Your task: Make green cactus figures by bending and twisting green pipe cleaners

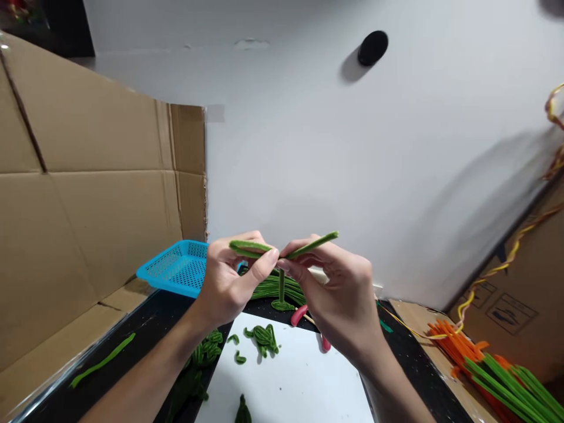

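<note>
Between the fingertips of both hands is a green pipe cleaner (311, 245), raised above the table. Its left part is bent into a narrow loop, and its straight end sticks out to the upper right. My left hand (235, 276) pinches it at the base of the loop. My right hand (332, 276) pinches it close beside, the thumbs almost meeting. Below, a white board (291, 382) carries small curled green pipe-cleaner pieces (264, 339). Behind the hands stands a green stem with a flat coiled base (282, 305), near a tool with red handles (299, 315), partly hidden by my right hand.
A blue perforated basket (171, 273) stands at the back left by a cardboard wall (110, 135). More green bent pieces (207, 349) lie left of the board, and a single green strip (103, 359) farther left. Orange (458, 341) and green pipe-cleaner bundles (511, 382) lie at right.
</note>
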The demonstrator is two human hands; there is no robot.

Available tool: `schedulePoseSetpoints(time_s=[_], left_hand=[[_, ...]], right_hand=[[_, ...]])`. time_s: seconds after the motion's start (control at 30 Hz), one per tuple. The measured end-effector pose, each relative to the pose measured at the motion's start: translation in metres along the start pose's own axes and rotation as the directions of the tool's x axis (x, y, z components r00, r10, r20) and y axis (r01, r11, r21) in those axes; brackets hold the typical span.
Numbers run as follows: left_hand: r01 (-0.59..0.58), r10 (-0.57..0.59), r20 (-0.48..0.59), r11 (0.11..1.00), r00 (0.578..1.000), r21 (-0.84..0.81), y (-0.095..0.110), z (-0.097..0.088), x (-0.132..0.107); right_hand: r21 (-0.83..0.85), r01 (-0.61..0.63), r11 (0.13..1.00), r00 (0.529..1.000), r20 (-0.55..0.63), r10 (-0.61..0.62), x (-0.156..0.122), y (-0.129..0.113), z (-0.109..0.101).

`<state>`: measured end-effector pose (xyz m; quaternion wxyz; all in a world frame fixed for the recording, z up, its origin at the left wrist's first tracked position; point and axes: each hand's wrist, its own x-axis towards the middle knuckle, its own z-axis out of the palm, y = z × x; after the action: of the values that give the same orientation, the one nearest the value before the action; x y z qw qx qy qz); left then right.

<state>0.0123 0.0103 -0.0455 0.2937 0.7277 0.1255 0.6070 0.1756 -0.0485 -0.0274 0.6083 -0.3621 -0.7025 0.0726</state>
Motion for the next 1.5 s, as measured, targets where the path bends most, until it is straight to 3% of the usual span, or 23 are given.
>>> schedulePoseSetpoints(time_s=[0.2,0.33,0.47,0.6,0.7,0.83,0.97,1.1,1.23,1.37,1.5], left_hand=[[0.039,-0.039,0.057,0.999,0.998,0.009,-0.003,-0.003,0.003],[0.118,-0.119,0.131,0.993,0.984,0.014,-0.007,0.004,0.008],[0.167,-0.175,0.225,0.984,0.959,0.054,-0.006,0.002,0.012],[0.178,-0.178,0.052,0.984,0.983,0.015,-0.003,-0.015,0.015],[0.203,-0.204,-0.002,0.975,0.979,-0.086,-0.003,-0.019,0.017],[0.259,-0.263,0.013,0.939,0.965,-0.227,-0.001,-0.006,0.016],[0.187,-0.226,-0.11,0.94,0.968,-0.287,-0.002,0.003,0.014],[0.048,-0.08,-0.204,0.987,0.976,-0.156,-0.003,0.001,0.014],[0.005,0.003,-0.281,1.0,0.96,0.028,0.002,0.002,0.013],[0.044,-0.001,-0.289,0.989,0.957,0.143,0.003,0.006,0.012],[0.082,-0.038,-0.3,0.987,0.953,0.136,-0.003,0.007,0.011]], right_hand=[[0.201,-0.128,0.971,0.992,0.043,0.122,0.004,-0.003,-0.003],[0.427,-0.197,0.882,0.973,-0.023,0.229,0.007,-0.004,-0.003],[0.538,-0.247,0.806,0.94,-0.069,0.334,0.009,-0.002,-0.003],[0.596,-0.293,0.748,0.922,-0.031,0.386,0.01,-0.001,-0.006],[0.62,-0.324,0.715,0.914,0.012,0.405,0.01,-0.001,-0.007],[0.645,-0.322,0.693,0.916,0.027,0.4,0.009,0.0,-0.006],[0.631,-0.355,0.69,0.915,0.084,0.394,0.008,0.001,-0.001],[0.589,-0.419,0.691,0.899,0.162,0.407,0.005,-0.001,0.007],[0.557,-0.477,0.68,0.872,0.203,0.445,0.004,0.0,0.011],[0.516,-0.498,0.697,0.859,0.181,0.479,0.007,0.006,0.01],[0.461,-0.501,0.732,0.861,0.176,0.478,0.007,0.011,0.009]])
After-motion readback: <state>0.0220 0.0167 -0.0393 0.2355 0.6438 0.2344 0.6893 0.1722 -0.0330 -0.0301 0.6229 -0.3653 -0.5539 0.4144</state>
